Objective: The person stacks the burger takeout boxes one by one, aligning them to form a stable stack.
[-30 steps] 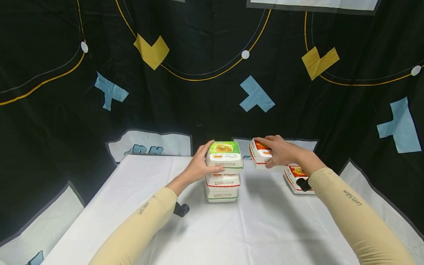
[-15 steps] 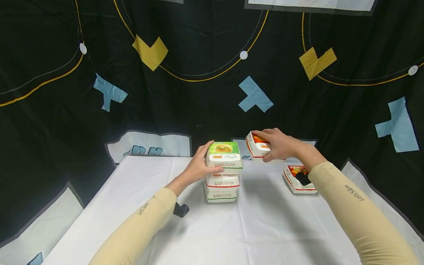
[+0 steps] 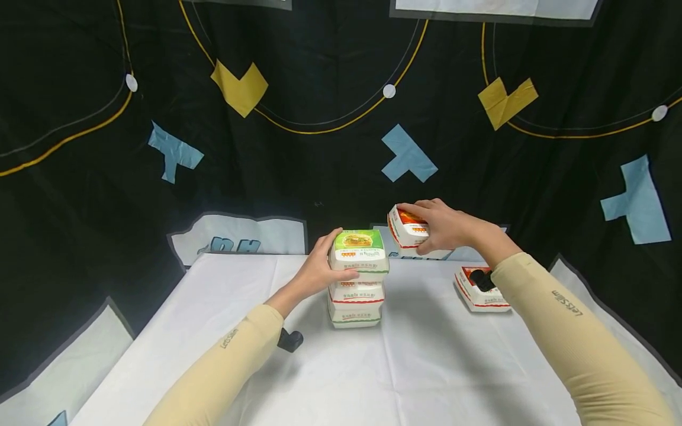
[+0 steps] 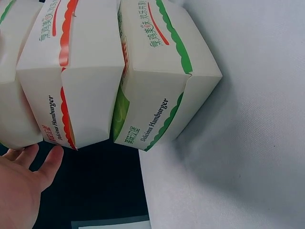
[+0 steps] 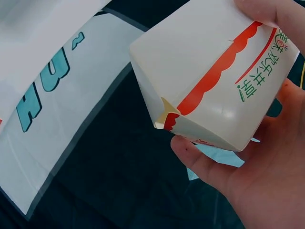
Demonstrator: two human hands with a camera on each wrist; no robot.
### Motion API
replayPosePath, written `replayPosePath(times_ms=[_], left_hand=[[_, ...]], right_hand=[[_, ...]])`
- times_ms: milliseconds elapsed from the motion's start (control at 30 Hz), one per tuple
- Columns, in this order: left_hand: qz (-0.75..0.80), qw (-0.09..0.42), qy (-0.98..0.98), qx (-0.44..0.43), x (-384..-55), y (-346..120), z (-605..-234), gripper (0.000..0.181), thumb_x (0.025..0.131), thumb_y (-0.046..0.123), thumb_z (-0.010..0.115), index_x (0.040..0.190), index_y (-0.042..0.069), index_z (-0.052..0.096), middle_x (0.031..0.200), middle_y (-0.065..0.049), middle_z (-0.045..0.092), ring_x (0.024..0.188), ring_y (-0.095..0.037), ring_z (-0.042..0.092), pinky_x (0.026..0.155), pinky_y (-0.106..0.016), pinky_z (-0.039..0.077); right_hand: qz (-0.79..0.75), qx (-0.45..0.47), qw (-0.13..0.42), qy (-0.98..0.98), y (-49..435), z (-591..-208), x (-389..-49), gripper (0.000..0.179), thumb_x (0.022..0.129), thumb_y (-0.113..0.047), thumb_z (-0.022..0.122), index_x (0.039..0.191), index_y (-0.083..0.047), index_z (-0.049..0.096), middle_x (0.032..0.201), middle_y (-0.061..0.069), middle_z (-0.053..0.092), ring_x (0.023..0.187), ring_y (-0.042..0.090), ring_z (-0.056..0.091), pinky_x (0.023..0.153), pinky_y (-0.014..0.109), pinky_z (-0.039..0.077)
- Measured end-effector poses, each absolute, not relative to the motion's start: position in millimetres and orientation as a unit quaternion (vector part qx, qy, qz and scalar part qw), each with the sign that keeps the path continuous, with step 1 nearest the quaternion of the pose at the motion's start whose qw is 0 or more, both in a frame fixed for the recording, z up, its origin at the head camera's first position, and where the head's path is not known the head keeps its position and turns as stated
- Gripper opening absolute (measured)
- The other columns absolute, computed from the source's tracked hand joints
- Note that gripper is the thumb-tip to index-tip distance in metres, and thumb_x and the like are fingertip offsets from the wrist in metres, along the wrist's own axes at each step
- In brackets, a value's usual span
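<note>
Left hand [image 3: 315, 266] gripping green-topped box [image 3: 359, 259], atop stack [image 3: 356, 303]; right hand [image 3: 444, 228] grasping red-topped box [image 3: 408, 235], raised

Bright, diffuse light on the white tabletop [image 3: 319, 378], soft grey shadows [image 3: 442, 325] beside the stacked boxes [image 3: 367, 290], wrist views dimmer

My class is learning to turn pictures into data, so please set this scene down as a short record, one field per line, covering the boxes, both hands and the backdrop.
Stack: three boxes on the white table
Top box: green-topped
Middle box: red trim
Bottom box: green trim
Left hand: grips the top box
Right hand: holds a red-topped box in the air
Remaining box: on the table, right of the stack
Backdrop: dark cloth
</note>
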State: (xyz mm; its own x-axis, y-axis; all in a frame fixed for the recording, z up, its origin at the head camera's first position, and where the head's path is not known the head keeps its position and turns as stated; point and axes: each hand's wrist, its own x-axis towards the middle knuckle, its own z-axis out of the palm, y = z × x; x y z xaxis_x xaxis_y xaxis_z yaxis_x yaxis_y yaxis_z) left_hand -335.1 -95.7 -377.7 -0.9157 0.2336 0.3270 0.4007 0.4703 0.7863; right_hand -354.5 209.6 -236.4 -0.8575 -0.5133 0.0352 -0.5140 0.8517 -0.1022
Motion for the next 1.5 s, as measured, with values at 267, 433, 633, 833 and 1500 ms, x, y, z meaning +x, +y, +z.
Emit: replayPosePath(times_ms=[267, 433, 633, 833, 1500], left_hand=[[-0.481, 0.092, -0.851, -0.19, -334, -96, -378, 0.106, 0.075, 0.044, 0.087, 0.159, 0.035, 0.022, 0.151, -0.004, 0.036, 0.128, -0.025, 0.046, 0.102, -0.05, 0.046], [-0.481, 0.087, -0.852, -0.184, -334, -97, -380, 0.106, 0.076, 0.042, 0.087, 0.159, 0.033, 0.022, 0.152, -0.003, 0.035, 0.129, -0.024, 0.045, 0.103, -0.049, 0.047], [-0.485, 0.084, -0.85, -0.186, -334, -96, -379, 0.104, 0.076, 0.042, 0.087, 0.159, 0.036, 0.023, 0.153, -0.004, 0.034, 0.13, -0.025, 0.045, 0.103, -0.05, 0.047], [-0.483, 0.085, -0.851, -0.189, -336, -96, -379, 0.105, 0.076, 0.042, 0.087, 0.159, 0.035, 0.023, 0.151, -0.004, 0.035, 0.129, -0.024, 0.045, 0.104, -0.049, 0.047], [-0.485, 0.076, -0.849, -0.194, -337, -97, -379, 0.107, 0.076, 0.043, 0.087, 0.16, 0.029, 0.022, 0.154, -0.005, 0.032, 0.131, -0.027, 0.044, 0.106, -0.05, 0.046]], right_hand=[[0.052, 0.272, 0.01, -0.961, 199, -228, -351, 0.099, 0.078, -0.033, 0.082, 0.158, -0.038, 0.025, 0.158, 0.006, 0.033, 0.134, 0.03, 0.029, 0.095, 0.049, 0.051], [0.05, 0.272, 0.008, -0.961, 192, -227, -350, 0.099, 0.078, -0.034, 0.082, 0.158, -0.04, 0.024, 0.159, 0.006, 0.031, 0.136, 0.029, 0.028, 0.095, 0.048, 0.053], [0.041, 0.275, 0.01, -0.96, 186, -222, -350, 0.098, 0.079, -0.033, 0.081, 0.159, -0.038, 0.024, 0.16, 0.007, 0.03, 0.136, 0.03, 0.028, 0.095, 0.049, 0.052], [0.04, 0.278, 0.013, -0.96, 178, -216, -350, 0.097, 0.08, -0.032, 0.081, 0.158, -0.039, 0.024, 0.16, 0.006, 0.03, 0.136, 0.03, 0.028, 0.095, 0.049, 0.053], [0.043, 0.305, -0.013, -0.951, 148, -207, -346, 0.095, 0.081, -0.032, 0.081, 0.158, -0.038, 0.027, 0.158, 0.005, 0.034, 0.135, 0.028, 0.028, 0.078, 0.034, 0.059]])
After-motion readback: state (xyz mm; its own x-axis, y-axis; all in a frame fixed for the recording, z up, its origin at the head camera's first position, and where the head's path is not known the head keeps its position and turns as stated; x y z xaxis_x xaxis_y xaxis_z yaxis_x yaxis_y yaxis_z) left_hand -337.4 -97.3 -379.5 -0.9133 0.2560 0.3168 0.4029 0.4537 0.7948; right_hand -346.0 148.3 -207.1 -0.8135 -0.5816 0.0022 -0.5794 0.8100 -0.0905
